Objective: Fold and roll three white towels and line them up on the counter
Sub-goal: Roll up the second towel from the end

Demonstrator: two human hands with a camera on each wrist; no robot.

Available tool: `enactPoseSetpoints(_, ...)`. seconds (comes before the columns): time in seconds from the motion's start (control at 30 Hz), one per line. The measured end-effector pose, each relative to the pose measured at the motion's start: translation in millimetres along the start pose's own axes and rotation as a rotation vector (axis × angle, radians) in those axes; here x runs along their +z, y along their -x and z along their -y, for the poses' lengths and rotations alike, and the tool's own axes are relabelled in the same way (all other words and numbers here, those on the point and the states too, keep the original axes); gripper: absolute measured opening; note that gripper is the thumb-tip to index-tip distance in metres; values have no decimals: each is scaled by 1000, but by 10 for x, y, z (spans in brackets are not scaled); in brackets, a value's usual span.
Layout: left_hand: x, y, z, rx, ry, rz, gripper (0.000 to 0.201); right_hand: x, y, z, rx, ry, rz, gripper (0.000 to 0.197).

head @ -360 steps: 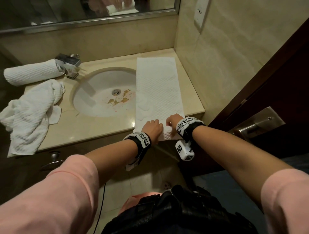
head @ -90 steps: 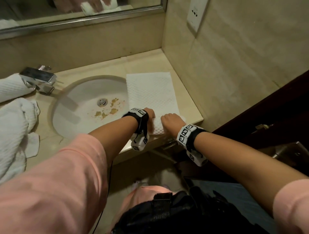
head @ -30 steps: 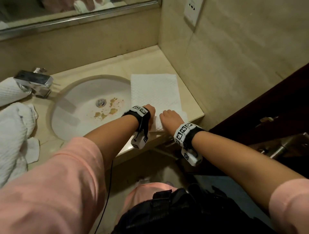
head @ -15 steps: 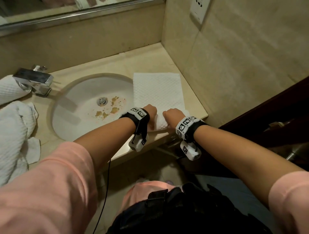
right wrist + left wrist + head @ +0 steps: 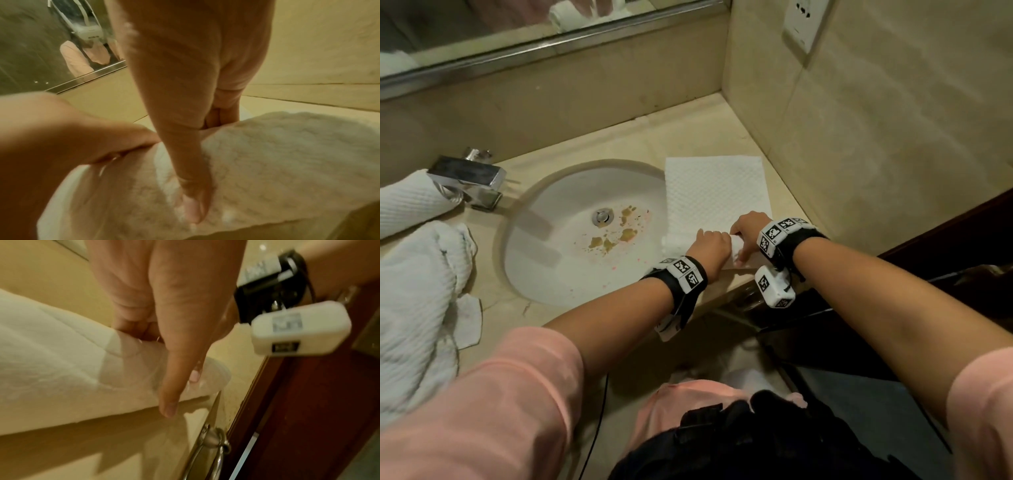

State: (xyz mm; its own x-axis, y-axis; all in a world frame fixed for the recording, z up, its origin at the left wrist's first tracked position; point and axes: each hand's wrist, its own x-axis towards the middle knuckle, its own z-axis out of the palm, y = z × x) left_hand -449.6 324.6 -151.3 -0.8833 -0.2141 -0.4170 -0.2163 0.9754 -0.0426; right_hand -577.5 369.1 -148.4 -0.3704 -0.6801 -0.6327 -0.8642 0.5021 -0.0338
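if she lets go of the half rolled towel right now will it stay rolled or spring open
The towel looks soft and floppy, so its roll, gripped by the left hand and right hand, would probably loosen. It is a cylinder, so it may roll; the flat unrolled part on the counter likely anchors it.

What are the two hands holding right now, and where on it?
Both the left hand and right hand grip the folded towel at its rolled-up near end, by the counter's front edge, fingers curled over the roll.

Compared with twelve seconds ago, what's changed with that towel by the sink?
Both hands, left hand and right hand, have rolled the folded towel away from the counter edge, leaving a shorter flat stretch. The rolled towel and crumpled towel stayed put.
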Motion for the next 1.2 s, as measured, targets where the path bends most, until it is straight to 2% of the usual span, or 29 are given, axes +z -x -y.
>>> enactPoseSetpoints(0.07,-12,-16,-34,-13,-32,11,48,-40,-40,-5,1,-9,26,52)
enactPoseSetpoints(0.2,-51,-99,-18,-7,-50,10,33,-135,-94,-53,-24,-54,120,53)
enactPoseSetpoints(0.3,-120,-195,66,-15,39,29,28,-214,-115,-123,-47,-106,179,51)
enactPoseSetpoints(0.4,-213,-274,148,-23,141,84,32,-253,-173,-159,-76,-107,207,56)
enactPoseSetpoints(0.5,-303,-358,219,-32,180,178,42,-296,-269,-216,-109,-123,227,76)
enactPoseSetpoints(0.57,-358,-397,249,-43,183,228,46,-340,-288,-245,-127,-132,243,80)
enactPoseSetpoints(0.7,-401,-456,302,-61,195,262,46,-387,-349,-256,-173,-102,214,91)
enactPoseSetpoints(0.8,-413,-515,333,-64,186,305,50,-422,-377,-249,-180,-34,207,81)
enactPoseSetpoints(0.93,-462,-581,412,-58,165,345,38,-472,-380,-248,-177,69,162,74)
enactPoseSetpoints(1.07,-524,-650,496,-11,162,413,37,-443,-313,-218,-180,135,72,55)
enactPoseSetpoints(1.2,-596,-800,649,21,258,532,52,-390,-174,-162,-157,162,-81,45)
